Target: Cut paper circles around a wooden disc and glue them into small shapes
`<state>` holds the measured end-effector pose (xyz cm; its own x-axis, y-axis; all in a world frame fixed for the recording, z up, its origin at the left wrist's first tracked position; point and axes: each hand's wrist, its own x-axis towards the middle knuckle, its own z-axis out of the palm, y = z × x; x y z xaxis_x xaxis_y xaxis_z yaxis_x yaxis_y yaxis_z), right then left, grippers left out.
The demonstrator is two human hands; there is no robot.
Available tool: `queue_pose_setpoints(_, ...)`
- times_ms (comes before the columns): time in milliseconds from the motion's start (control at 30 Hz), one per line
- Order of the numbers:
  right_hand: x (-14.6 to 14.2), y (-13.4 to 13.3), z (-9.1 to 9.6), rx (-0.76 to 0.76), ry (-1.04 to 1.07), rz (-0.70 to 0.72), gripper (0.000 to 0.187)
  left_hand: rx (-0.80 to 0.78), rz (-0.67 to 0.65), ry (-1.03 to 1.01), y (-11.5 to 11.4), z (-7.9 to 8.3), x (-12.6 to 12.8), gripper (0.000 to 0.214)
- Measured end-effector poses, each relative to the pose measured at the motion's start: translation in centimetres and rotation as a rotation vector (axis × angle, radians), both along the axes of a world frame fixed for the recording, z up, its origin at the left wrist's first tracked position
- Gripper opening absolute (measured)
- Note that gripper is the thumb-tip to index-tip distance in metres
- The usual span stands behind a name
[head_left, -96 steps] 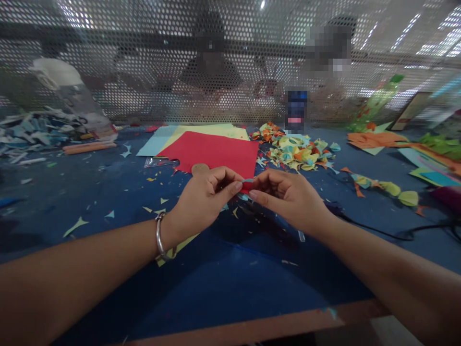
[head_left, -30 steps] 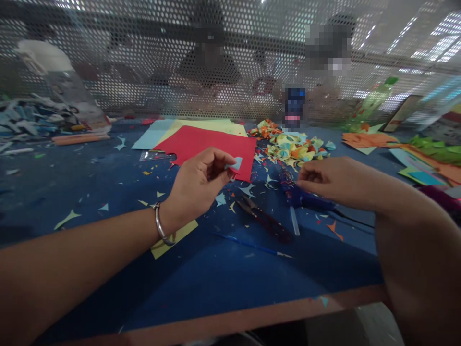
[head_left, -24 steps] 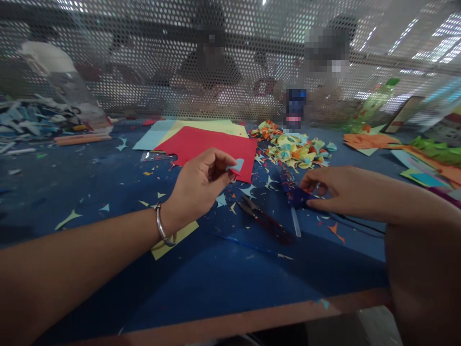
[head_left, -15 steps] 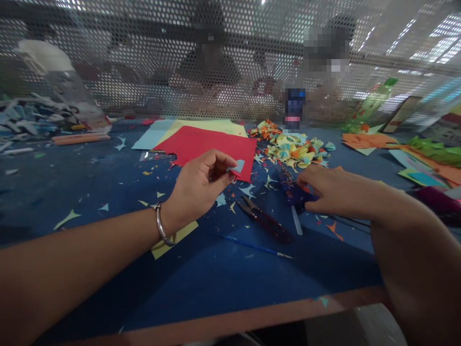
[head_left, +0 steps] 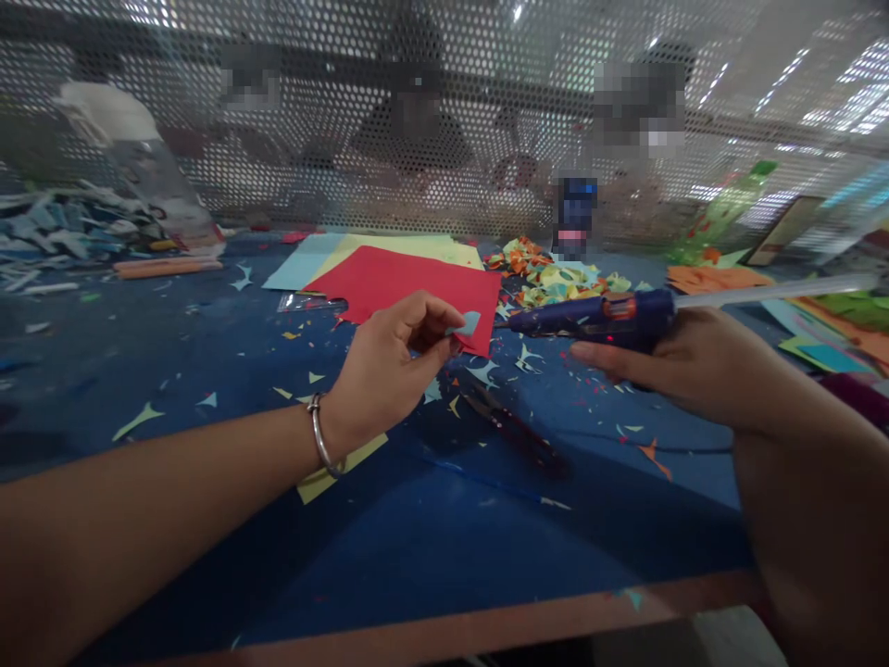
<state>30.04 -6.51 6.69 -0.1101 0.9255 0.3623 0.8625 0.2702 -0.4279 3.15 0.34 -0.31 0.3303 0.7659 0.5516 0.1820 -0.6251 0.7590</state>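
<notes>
My left hand (head_left: 393, 366), with a metal bangle at the wrist, pinches a small light-blue paper piece (head_left: 465, 324) above the blue table. My right hand (head_left: 684, 366) grips a dark blue glue gun (head_left: 590, 317), held level with its nozzle pointing left toward the paper piece, a short gap between them. A clear glue stick (head_left: 770, 292) sticks out of the gun's back to the right. A red paper sheet (head_left: 403, 283) lies flat just behind my left hand.
Scissors (head_left: 514, 431) and a thin blue stick (head_left: 496, 482) lie on the blue table (head_left: 173, 371) among paper scraps. A pile of folded coloured pieces (head_left: 556, 278) sits behind the gun. Orange and green sheets (head_left: 722, 276) lie right. A perforated screen (head_left: 347, 120) stands behind, people beyond it.
My right hand left the paper piece, reached to the table on the right, took hold of the glue gun and lifted it to point at the piece. My left hand stayed put.
</notes>
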Motion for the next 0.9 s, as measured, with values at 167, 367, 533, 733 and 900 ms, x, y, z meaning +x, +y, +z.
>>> queue_pose_setpoints(167, -1.0, -1.2, 0.6, -0.113, 0.002, -0.039, 0.05, 0.03, -0.017, 0.018, -0.5, 0.1, 0.1, 0.013)
queue_pose_setpoints(367, -1.4, -1.4, 0.3, -0.105, -0.048, 0.115, 0.036, 0.033, -0.037, 0.034, -1.0, 0.5, 0.2, 0.013)
queue_pose_setpoints(533, -1.3, -1.6, 0.2, -0.11, -0.077, 0.075, 0.035, 0.023, -0.055, 0.045, -1.2, 0.7, 0.2, 0.012)
queue_pose_setpoints(733, -1.8, -1.5, 0.5, -0.072, -0.025, 0.199, 0.027, 0.034, -0.046, 0.067, -1.3, 0.9, 0.2, 0.012)
queue_pose_setpoints(900, -1.7, -1.3, 0.6, -0.043, -0.039, 0.236, 0.027, 0.034, -0.051, 0.069, -1.3, 1.0, 0.2, 0.013)
